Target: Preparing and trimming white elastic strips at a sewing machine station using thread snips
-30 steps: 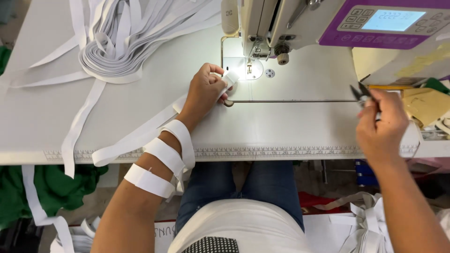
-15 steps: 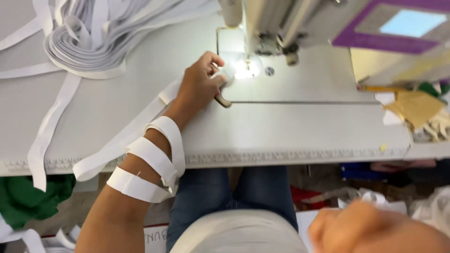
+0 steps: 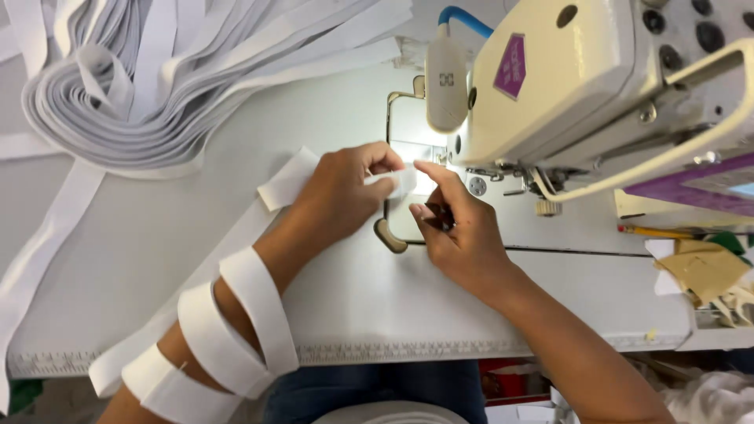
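Two hands: left hand (image 3: 342, 192) and right hand (image 3: 459, 232) together, pinching one white elastic strip (image 3: 287, 179) beside the sewing machine (image 3: 597, 86). Three strip loops around the left forearm. One purple pentagonal label (image 3: 510, 67) on the machine head.

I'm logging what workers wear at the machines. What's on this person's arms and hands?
Both hands, left hand and right hand, are bare: no gloves, and no rings that I can make out. No sleeves reach the forearms. White elastic band coils in three loops around the left forearm; the right is uncovered.
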